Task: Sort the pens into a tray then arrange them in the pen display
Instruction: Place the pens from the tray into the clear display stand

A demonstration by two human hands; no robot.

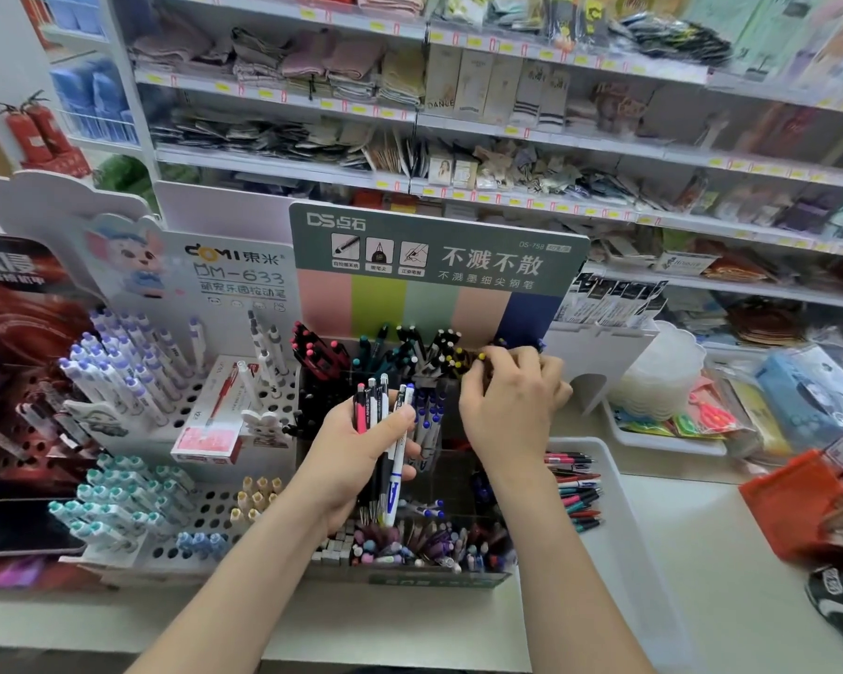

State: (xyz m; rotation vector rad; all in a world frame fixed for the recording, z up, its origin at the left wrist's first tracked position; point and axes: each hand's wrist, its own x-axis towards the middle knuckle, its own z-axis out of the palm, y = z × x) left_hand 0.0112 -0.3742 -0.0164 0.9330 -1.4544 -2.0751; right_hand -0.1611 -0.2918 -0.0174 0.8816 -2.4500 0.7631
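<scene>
My left hand (361,454) grips a bunch of pens (383,430) upright, pink, black and white-and-blue ones, over the middle of the green pen display (429,265). My right hand (507,401) reaches into the display's back row, fingers curled among the yellow-tipped dark pens (463,357); whether it pinches one is hidden by the fingers. A white tray (619,527) lies on the counter to the right, with several red, pink and teal pens (577,493) in it.
A white DOMI display (176,420) with purple and teal capped pens stands on the left, a red pen box (210,420) lying on it. A phone (20,527) lies far left. Stacked clear cups (663,377) and an orange pouch (789,503) sit on the right. Stocked shelves fill the back.
</scene>
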